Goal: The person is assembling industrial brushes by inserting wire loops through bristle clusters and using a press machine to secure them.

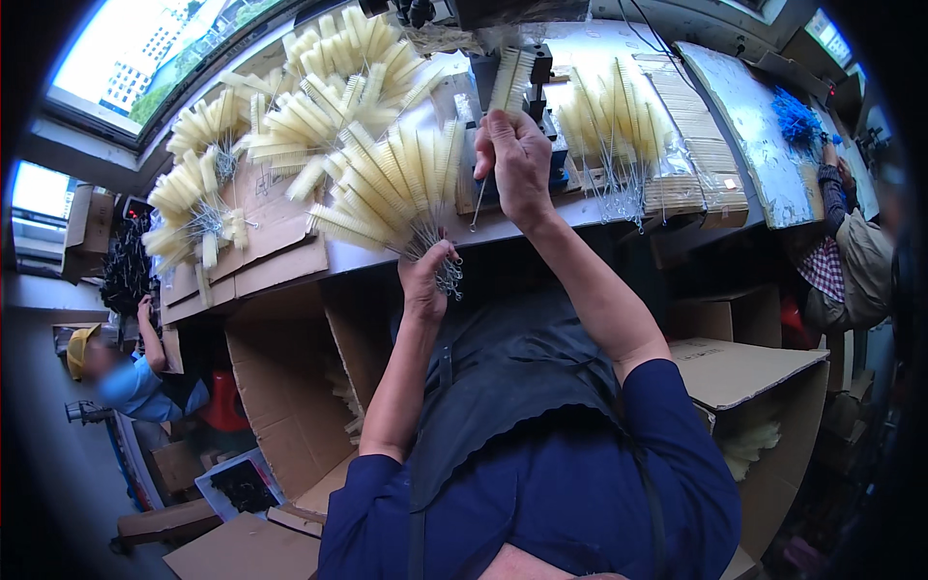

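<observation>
A fanned bunch of cream-bristled wire brushes (391,184) is gathered in my left hand (421,282), closed around their looped wire handles. My right hand (520,166) grips a single cream brush (510,81). Its bristled head points away from me, and its thin wire handle with an end loop hangs below the fist. Just beyond and beside that fist is a dark metal fixture (540,92) on the table, partly hidden by the hand and the brush.
Piles of similar brushes (280,121) cover the left of the table (358,253), some on cardboard. More brushes (619,121) lie right of the fixture, near stacked wooden strips (681,126). Cardboard boxes (280,372) stand below. One person (145,377) is at far left, another (841,251) at right.
</observation>
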Demonstrator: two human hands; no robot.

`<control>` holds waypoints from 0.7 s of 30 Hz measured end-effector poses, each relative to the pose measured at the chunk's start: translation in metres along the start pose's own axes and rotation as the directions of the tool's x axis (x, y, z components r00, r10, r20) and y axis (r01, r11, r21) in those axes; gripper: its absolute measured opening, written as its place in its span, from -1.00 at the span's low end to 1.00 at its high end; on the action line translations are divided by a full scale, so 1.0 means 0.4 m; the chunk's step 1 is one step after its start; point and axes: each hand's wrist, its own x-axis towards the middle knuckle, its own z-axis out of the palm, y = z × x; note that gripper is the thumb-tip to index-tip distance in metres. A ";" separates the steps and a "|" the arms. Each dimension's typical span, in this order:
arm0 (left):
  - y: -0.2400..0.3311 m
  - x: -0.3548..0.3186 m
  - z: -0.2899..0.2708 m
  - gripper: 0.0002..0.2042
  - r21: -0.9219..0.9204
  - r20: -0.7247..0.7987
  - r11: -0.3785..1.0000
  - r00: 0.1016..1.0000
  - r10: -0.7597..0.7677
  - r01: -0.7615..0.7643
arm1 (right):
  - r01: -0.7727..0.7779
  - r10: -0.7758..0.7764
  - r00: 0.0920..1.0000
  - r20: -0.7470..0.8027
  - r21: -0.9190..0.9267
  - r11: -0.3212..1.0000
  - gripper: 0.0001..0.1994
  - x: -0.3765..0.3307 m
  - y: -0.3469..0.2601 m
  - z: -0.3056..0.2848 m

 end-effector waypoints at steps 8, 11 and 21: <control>0.029 0.038 0.021 -0.69 0.036 -0.078 0.983 0.981 0.180 -0.178 | -0.408 0.409 0.912 0.033 -0.029 0.913 -0.69 -0.065 -0.012 -0.127; 0.045 0.074 0.021 -0.66 0.113 -0.095 0.950 0.949 0.301 -0.290 | -0.481 0.481 0.876 0.043 0.004 0.877 -0.71 -0.049 -0.008 -0.131; 0.023 0.154 0.008 -0.60 0.156 -0.125 0.929 0.927 0.355 -0.335 | -0.606 0.609 0.793 0.020 0.119 0.786 -0.75 0.032 0.017 -0.115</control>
